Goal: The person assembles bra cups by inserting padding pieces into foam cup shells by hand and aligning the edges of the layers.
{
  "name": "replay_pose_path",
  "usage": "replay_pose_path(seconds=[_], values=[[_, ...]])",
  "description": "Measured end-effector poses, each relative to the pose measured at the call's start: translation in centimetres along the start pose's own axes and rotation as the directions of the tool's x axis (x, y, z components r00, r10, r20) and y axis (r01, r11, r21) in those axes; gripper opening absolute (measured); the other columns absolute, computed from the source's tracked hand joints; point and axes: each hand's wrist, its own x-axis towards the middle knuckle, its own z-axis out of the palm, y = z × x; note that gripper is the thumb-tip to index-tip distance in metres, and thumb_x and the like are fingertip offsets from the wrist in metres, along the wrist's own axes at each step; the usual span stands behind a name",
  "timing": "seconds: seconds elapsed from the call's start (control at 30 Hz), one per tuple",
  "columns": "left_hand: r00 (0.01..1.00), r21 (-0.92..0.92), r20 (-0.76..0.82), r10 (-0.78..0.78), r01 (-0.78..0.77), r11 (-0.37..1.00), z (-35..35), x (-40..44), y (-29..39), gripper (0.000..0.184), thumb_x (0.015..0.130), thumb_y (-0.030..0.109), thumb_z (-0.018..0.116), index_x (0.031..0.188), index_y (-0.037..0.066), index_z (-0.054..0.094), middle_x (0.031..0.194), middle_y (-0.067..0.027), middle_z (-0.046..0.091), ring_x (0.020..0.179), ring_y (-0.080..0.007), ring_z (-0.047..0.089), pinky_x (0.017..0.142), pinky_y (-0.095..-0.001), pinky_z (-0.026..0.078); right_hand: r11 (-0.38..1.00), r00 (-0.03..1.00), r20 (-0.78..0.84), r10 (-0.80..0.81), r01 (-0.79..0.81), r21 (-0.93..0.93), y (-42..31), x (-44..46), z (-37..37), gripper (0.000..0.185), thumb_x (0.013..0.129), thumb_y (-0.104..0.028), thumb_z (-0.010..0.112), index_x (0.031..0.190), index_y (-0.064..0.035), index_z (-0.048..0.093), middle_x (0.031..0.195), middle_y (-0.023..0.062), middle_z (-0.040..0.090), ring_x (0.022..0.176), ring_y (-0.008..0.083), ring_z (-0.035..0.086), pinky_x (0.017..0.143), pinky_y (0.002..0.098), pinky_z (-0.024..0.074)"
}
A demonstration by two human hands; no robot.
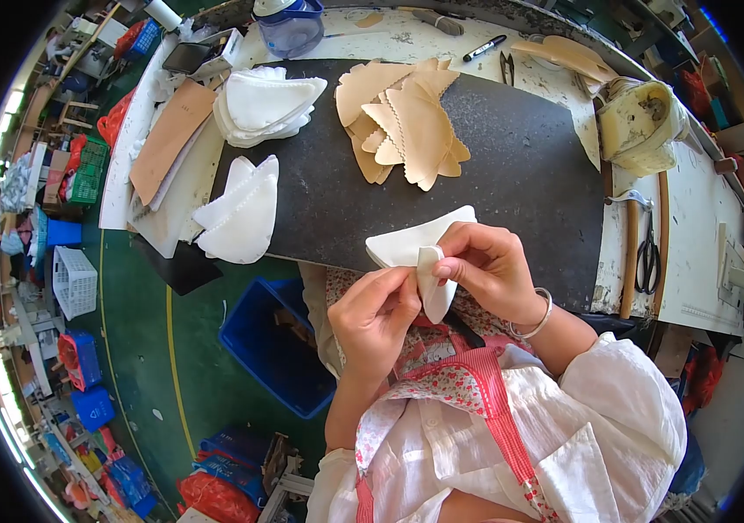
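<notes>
In front of my chest, at the near edge of a black mat (529, 166), both hands hold a small white padded piece (438, 295), folded over on itself. My left hand (374, 312) pinches its left edge between thumb and fingertips. On the other side, my right hand (487, 268) grips the upper fold with thumb and forefinger. Just behind them a white curved piece (411, 237) lies at the mat's edge. Tan pieces with zigzag edges (407, 122) are heaped farther back. White pieces form a stack (267, 103) and a smaller pile (241, 213) on the left.
A blue bin (259, 349) stands on the green floor below the table's edge. Black scissors (648, 261) hang at the right, under a stained pot (642, 126). Along the back are a marker (484, 48), tweezers (507, 68) and a clear blue-topped jar (289, 30). Brown card (171, 139) leans left.
</notes>
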Motion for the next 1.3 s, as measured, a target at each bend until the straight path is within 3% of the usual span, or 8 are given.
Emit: replay_pose_path(seconds=[0.33,0.73,0.77,0.9,1.07,1.2,1.27,1.3], values=[[0.995,-0.286,-0.061,-0.082,0.061,0.956,0.9,-0.7,-1.6,0.007,0.090,-0.002,0.059,0.094,-0.004,0.063,0.086,-0.0030,0.062,0.076,-0.0060,0.056,0.066,-0.0194,0.044,0.984,0.997,-0.004,0.074,-0.072,0.161,-0.1,0.0,0.2,0.014,0.089,-0.009,0.065,0.092,0.0026,0.058,0.084,0.0042,0.061,0.077,0.0087,0.061,0.068,0.0224,0.0507],[0.950,-0.562,-0.224,-0.220,0.058,0.825,1.5,-1.9,-3.2,0.013,0.091,0.001,0.057,0.102,-0.005,0.060,0.096,-0.0078,0.063,0.089,-0.0104,0.058,0.079,-0.0240,0.046,0.967,0.990,-0.105,0.092,-0.064,0.247,-0.1,-0.2,0.0,0.013,0.090,-0.006,0.062,0.096,0.0036,0.056,0.090,0.0053,0.061,0.081,0.0125,0.064,0.071,0.0259,0.0558],[0.943,-0.614,-0.283,-0.173,-0.041,0.788,1.7,-1.9,-3.4,0.017,0.092,0.001,0.054,0.108,-0.005,0.058,0.106,-0.0124,0.062,0.094,-0.0150,0.060,0.084,-0.0285,0.048,0.966,0.992,-0.110,0.062,-0.032,0.255,0.0,-0.2,-0.1,0.013,0.090,-0.005,0.061,0.097,0.0038,0.055,0.093,0.0071,0.062,0.085,0.0140,0.064,0.073,0.0272,0.0573],[0.882,-0.739,-0.331,-0.335,-0.021,0.673,1.0,-1.2,-3.7,0.027,0.096,0.008,0.046,0.121,-0.002,0.050,0.118,-0.0142,0.057,0.106,-0.0243,0.060,0.092,-0.0377,0.051,0.959,0.976,-0.214,0.039,0.023,0.284,-0.5,-0.1,0.1,0.011,0.089,-0.002,0.062,0.096,0.0035,0.055,0.096,0.0085,0.062,0.085,0.0129,0.063,0.075,0.0278,0.0564],[0.824,-0.863,-0.379,-0.420,-0.151,0.482,-1.8,-1.2,-4.6,0.037,0.098,0.020,0.040,0.128,0.001,0.047,0.126,-0.0129,0.055,0.115,-0.0249,0.055,0.098,-0.0411,0.046,0.950,0.957,-0.278,0.086,0.005,0.313,1.6,0.0,-3.5,0.008,0.088,-0.003,0.062,0.091,0.0003,0.055,0.094,0.0065,0.063,0.081,0.0091,0.060,0.070,0.0244,0.0534],[0.970,-0.977,-0.180,-0.161,-0.158,0.142,-6.4,-0.5,-4.9,0.044,0.096,0.028,0.041,0.130,0.000,0.048,0.131,-0.0143,0.053,0.119,-0.0310,0.052,0.105,-0.0492,0.039,0.925,0.923,-0.359,0.136,0.011,0.379,3.4,0.5,-6.3,0.018,0.088,0.000,0.059,0.101,-0.0048,0.047,0.089,0.0035,0.060,0.072,0.0069,0.057,0.059,0.0206,0.0461],[0.981,-0.994,-0.113,-0.156,-0.110,0.027,-8.0,0.9,-3.5,0.040,0.096,0.021,0.042,0.129,0.000,0.049,0.130,-0.0155,0.054,0.120,-0.0316,0.052,0.106,-0.0503,0.037,0.970,0.930,-0.323,0.174,-0.105,0.219,3.8,0.5,-7.4,0.026,0.087,0.002,0.057,0.108,-0.0055,0.045,0.090,0.0034,0.058,0.075,0.0075,0.057,0.062,0.0219,0.0470],[0.977,-0.975,-0.153,-0.151,-0.124,0.183,-8.2,1.6,-3.3,0.038,0.095,0.018,0.043,0.129,0.000,0.049,0.129,-0.0159,0.054,0.119,-0.0318,0.053,0.104,-0.0497,0.039,0.979,0.934,-0.304,0.188,-0.154,0.131,3.9,0.3,-7.5,0.027,0.086,0.002,0.057,0.109,-0.0052,0.045,0.090,0.0032,0.058,0.076,0.0075,0.057,0.063,0.0220,0.0471]])
